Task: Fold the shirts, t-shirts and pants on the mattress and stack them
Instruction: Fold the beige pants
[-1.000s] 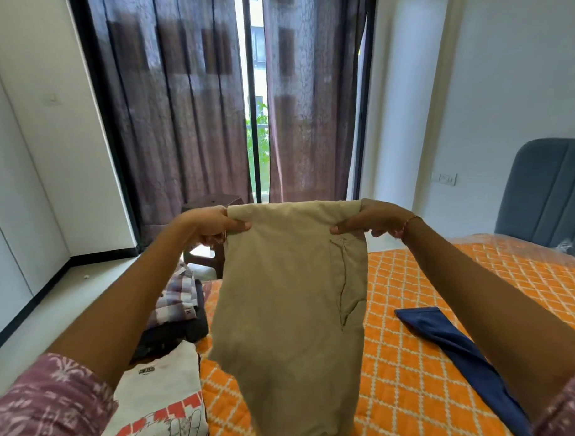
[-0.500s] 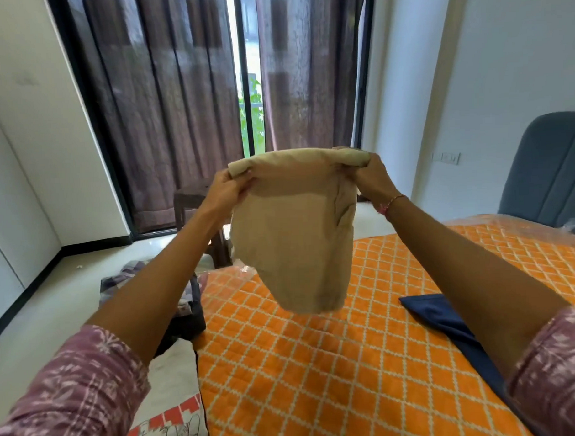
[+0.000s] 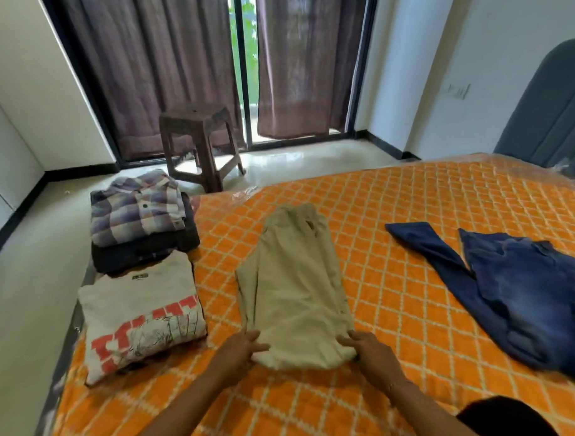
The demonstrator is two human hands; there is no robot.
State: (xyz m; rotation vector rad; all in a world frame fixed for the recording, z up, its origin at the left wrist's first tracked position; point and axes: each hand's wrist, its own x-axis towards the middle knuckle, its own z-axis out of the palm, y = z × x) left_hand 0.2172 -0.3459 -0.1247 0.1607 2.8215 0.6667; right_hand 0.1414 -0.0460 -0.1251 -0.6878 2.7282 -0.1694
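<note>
Half a second ago the beige pants (image 3: pixel 293 289) hung in the air from both hands; now they lie flat on the orange mattress (image 3: pixel 409 194), legs doubled lengthwise. Left hand (image 3: pixel 240 351) and right hand (image 3: pixel 369 348) each pinch a near corner of the pants. Left of the pants sit a folded white t-shirt (image 3: pixel 139 307) and, beyond it, a plaid shirt (image 3: pixel 137 208) stacked on dark clothes. Right of the pants, blue jeans (image 3: pixel 523 294) lie unfolded. Roughly two garments seem left.
</note>
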